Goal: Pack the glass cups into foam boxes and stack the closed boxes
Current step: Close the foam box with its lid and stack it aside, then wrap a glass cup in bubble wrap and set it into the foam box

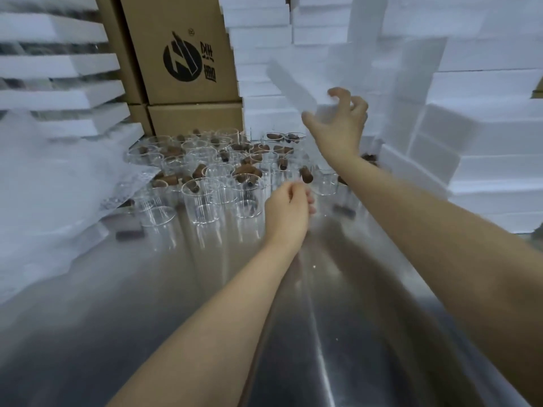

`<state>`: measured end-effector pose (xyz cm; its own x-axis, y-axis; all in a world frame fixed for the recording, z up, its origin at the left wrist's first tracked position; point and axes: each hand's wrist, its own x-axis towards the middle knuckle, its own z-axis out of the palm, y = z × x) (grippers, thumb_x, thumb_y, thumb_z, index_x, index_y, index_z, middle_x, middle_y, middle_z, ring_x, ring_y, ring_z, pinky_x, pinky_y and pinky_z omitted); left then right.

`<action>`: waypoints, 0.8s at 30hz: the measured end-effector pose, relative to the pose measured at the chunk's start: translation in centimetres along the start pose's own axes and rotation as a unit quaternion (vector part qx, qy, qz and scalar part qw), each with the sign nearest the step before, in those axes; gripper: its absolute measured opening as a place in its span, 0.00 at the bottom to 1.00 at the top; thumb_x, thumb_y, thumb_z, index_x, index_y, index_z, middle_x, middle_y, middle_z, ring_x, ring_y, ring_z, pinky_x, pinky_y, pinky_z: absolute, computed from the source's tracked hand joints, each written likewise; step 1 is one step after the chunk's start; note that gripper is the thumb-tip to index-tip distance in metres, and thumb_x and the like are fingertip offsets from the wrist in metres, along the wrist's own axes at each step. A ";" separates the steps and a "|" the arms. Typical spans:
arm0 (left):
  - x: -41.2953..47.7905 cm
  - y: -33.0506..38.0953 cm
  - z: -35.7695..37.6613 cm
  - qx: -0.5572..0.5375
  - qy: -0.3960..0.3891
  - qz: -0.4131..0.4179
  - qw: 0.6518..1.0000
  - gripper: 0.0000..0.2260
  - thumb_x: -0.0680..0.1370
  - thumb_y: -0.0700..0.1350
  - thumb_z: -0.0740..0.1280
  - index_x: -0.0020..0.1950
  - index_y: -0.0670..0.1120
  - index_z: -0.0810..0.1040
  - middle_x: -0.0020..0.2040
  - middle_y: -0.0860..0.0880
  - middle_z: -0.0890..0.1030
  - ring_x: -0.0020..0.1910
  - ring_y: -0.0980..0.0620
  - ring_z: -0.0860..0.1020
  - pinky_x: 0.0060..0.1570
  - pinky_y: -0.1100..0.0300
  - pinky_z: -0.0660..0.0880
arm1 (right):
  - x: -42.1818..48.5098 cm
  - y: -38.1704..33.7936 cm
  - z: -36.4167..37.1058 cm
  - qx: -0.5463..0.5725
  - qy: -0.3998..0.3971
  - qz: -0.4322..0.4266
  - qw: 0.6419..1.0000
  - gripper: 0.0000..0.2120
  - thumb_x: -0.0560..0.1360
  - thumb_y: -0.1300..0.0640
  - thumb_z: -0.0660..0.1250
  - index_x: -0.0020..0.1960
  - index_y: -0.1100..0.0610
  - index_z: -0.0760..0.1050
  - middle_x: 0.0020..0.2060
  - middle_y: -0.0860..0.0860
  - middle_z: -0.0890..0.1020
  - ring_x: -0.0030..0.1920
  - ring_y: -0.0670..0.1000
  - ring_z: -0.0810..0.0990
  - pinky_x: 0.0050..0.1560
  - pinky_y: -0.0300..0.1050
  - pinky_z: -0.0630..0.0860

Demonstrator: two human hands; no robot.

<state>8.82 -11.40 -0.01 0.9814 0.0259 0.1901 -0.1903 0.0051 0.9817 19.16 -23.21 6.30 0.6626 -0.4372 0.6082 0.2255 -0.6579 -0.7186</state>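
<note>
Foam boxes (484, 83) are stacked in white columns along the right side and the back of the work area, with more foam layers at the left. The steel table (323, 318) runs forward from the viewer. Two brown cartons (182, 54) stand at the back left, against the foam.

The glass cups (205, 183) stand upright in a close cluster at the far middle of the table, none yet packed. Many hold a brown cylindrical piece (305, 174).

The foam piece (293, 83) is held tilted above the cups; it is blurred, so whether it is a box or a lid cannot be told. The right hand (338, 121) grips its lower end, fingers over the top edge, thumb beneath. The left hand (288, 210) hovers at the near edge of the cluster with fingers curled; whether it holds a cup cannot be told.

Step in hand, as judged: fetching foam to the table.
- Bring the foam down onto bare steel, clear of the cups.
- Support it with both hands; foam edges crumble under a fingertip grip.
- Lift each cup straight up to avoid striking neighbours.
</note>
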 end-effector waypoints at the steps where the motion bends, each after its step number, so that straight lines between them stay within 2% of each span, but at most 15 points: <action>1: -0.1 0.3 -0.1 -0.041 0.012 -0.009 0.999 0.13 0.83 0.43 0.55 0.42 0.45 0.75 0.36 0.46 0.80 0.30 0.54 0.77 0.32 0.65 0.73 | -0.7 -0.8 -0.9 0.118 -0.025 0.028 0.992 0.23 0.69 0.44 0.69 0.62 0.47 0.68 0.63 0.54 0.65 0.60 0.51 0.70 0.55 0.35 0.70; 2: -0.4 0.6 -0.3 -0.073 0.024 -0.018 0.997 0.14 0.84 0.47 0.54 0.47 0.44 0.76 0.38 0.46 0.81 0.33 0.52 0.79 0.35 0.63 0.75 | -1.5 -1.6 -2.0 0.255 -0.073 0.086 0.960 0.22 0.71 0.42 0.68 0.61 0.48 0.69 0.61 0.54 0.68 0.55 0.50 0.74 0.50 0.33 0.74; 3: -0.8 1.0 -0.5 -0.092 0.035 -0.026 0.995 0.17 0.84 0.50 0.53 0.51 0.42 0.76 0.40 0.45 0.82 0.37 0.49 0.81 0.40 0.60 0.78 | -2.1 -2.2 -3.3 0.385 -0.135 0.170 0.897 0.23 0.71 0.41 0.67 0.61 0.51 0.71 0.59 0.56 0.72 0.53 0.52 0.77 0.49 0.38 0.78; 4: -1.2 1.2 -0.7 -0.102 0.043 -0.025 0.994 0.19 0.84 0.54 0.51 0.55 0.42 0.75 0.43 0.46 0.82 0.41 0.47 0.82 0.46 0.57 0.79 | -2.6 -2.3 -4.8 0.487 -0.200 0.252 0.812 0.24 0.71 0.40 0.66 0.60 0.55 0.73 0.57 0.58 0.75 0.53 0.57 0.80 0.53 0.46 0.80; 5: -1.7 1.5 -0.9 -0.109 0.047 -0.015 0.993 0.20 0.83 0.57 0.50 0.58 0.43 0.74 0.46 0.48 0.82 0.45 0.47 0.82 0.51 0.54 0.79 | -3.2 -2.1 -6.1 0.537 -0.255 0.307 0.744 0.25 0.71 0.41 0.66 0.59 0.58 0.74 0.54 0.61 0.78 0.53 0.62 0.81 0.56 0.54 0.78; 6: -2.3 1.8 -1.2 -0.120 0.047 0.000 0.992 0.19 0.83 0.58 0.51 0.60 0.46 0.72 0.49 0.50 0.81 0.47 0.48 0.82 0.54 0.52 0.78 | -3.9 -1.6 -7.1 0.548 -0.303 0.334 0.705 0.24 0.72 0.41 0.67 0.57 0.60 0.75 0.52 0.62 0.80 0.53 0.65 0.81 0.58 0.59 0.77; 8: -3.2 2.2 -2.2 -0.159 0.030 0.016 0.987 0.18 0.82 0.57 0.54 0.67 0.48 0.67 0.56 0.50 0.79 0.52 0.50 0.81 0.57 0.52 0.78 | -5.9 -0.3 -8.3 0.529 -0.383 0.362 0.666 0.24 0.72 0.41 0.67 0.56 0.60 0.77 0.49 0.61 0.81 0.53 0.66 0.80 0.58 0.61 0.76; 10: -3.7 2.0 -3.9 -0.210 0.017 0.013 0.977 0.22 0.82 0.51 0.59 0.74 0.48 0.58 0.63 0.48 0.76 0.56 0.50 0.80 0.56 0.53 0.78 | -8.1 0.9 -8.8 0.499 -0.454 0.390 0.627 0.26 0.71 0.41 0.67 0.59 0.60 0.75 0.52 0.59 0.77 0.53 0.66 0.79 0.54 0.59 0.78; 14: -4.6 1.4 -8.2 -0.247 -0.056 -0.016 0.967 0.25 0.81 0.39 0.62 0.73 0.50 0.54 0.63 0.48 0.76 0.58 0.48 0.80 0.53 0.51 0.80 | -9.4 1.7 -9.0 0.406 -0.577 0.387 0.594 0.31 0.72 0.40 0.67 0.65 0.60 0.69 0.52 0.61 0.79 0.54 0.72 0.79 0.47 0.54 0.81; 15: -4.7 1.4 -9.1 -0.228 -0.064 -0.019 0.971 0.23 0.81 0.40 0.61 0.72 0.49 0.56 0.62 0.48 0.77 0.56 0.48 0.81 0.50 0.52 0.81 | -9.0 1.5 -8.9 0.383 -0.585 0.380 0.606 0.32 0.72 0.39 0.68 0.66 0.60 0.69 0.52 0.61 0.80 0.55 0.71 0.79 0.47 0.53 0.82; 16: -4.7 1.5 -10.0 -0.205 -0.068 -0.024 0.976 0.20 0.81 0.42 0.61 0.71 0.48 0.58 0.62 0.47 0.78 0.55 0.48 0.81 0.49 0.51 0.81 | -8.4 1.2 -8.8 0.348 -0.578 0.368 0.639 0.32 0.72 0.38 0.67 0.66 0.60 0.70 0.52 0.60 0.81 0.53 0.67 0.81 0.46 0.51 0.82; 18: -4.1 1.7 -11.5 -0.157 -0.099 -0.051 0.981 0.19 0.82 0.49 0.60 0.71 0.47 0.63 0.63 0.46 0.79 0.57 0.45 0.81 0.55 0.43 0.78 | -7.0 0.5 -8.0 0.274 -0.500 0.327 0.753 0.24 0.77 0.41 0.64 0.61 0.59 0.74 0.47 0.55 0.82 0.40 0.53 0.84 0.36 0.41 0.80; 20: -3.5 1.8 -12.6 -0.106 -0.170 -0.087 0.976 0.23 0.78 0.56 0.65 0.71 0.51 0.67 0.63 0.47 0.80 0.60 0.43 0.79 0.60 0.36 0.73 | -5.6 0.3 -6.7 0.266 -0.326 0.260 0.869 0.09 0.80 0.53 0.62 0.56 0.56 0.77 0.41 0.51 0.77 0.31 0.46 0.76 0.28 0.35 0.71; 22: -3.5 1.8 -13.3 -0.028 -0.212 -0.112 0.970 0.33 0.68 0.64 0.72 0.71 0.60 0.67 0.63 0.51 0.80 0.62 0.44 0.78 0.60 0.37 0.73 | -4.1 0.6 -5.5 0.187 -0.178 0.183 0.949 0.11 0.78 0.62 0.60 0.58 0.54 0.76 0.42 0.51 0.75 0.35 0.47 0.73 0.31 0.34 0.70; 24: -3.6 1.6 -13.7 0.044 -0.232 -0.127 0.963 0.38 0.61 0.67 0.74 0.70 0.66 0.65 0.60 0.52 0.81 0.58 0.48 0.80 0.52 0.47 0.78 | -2.6 1.1 -4.4 0.019 -0.128 0.102 0.986 0.16 0.77 0.63 0.60 0.63 0.55 0.74 0.55 0.53 0.74 0.50 0.51 0.75 0.44 0.34 0.69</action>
<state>4.64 2.19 0.77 0.9049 -0.4155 -0.0929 0.0409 -0.1324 0.9904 14.55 -25.47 5.43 0.8546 -0.3855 0.3480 0.0918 -0.5474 -0.8318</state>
